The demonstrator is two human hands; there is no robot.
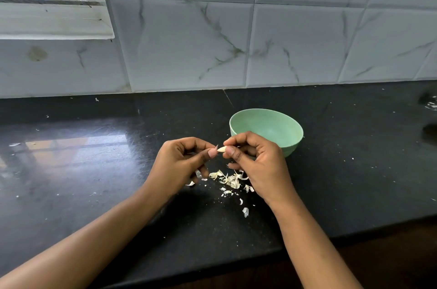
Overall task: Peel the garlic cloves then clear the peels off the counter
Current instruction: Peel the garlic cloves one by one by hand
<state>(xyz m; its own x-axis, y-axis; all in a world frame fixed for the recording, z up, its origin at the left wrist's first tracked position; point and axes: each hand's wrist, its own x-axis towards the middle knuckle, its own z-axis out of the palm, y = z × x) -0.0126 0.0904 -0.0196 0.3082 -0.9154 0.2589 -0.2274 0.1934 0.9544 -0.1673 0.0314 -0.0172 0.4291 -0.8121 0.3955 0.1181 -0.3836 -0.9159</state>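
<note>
Where the two hands meet at the centre of the frame, a small pale garlic clove (221,149) sits in the grip of the right hand (257,165), thumb and fingers curled round it. The left hand (179,165) pinches the clove's pointed end, where a wisp of skin sticks up (its other fingers curl inward). Just below the hands, thin whitish garlic peels (231,181) lie scattered on the glossy black stone worktop (94,170). A round mint-green bowl (272,127) stands just behind the right hand. Grey-veined white wall tiles (189,40) fill the upper frame.
</note>
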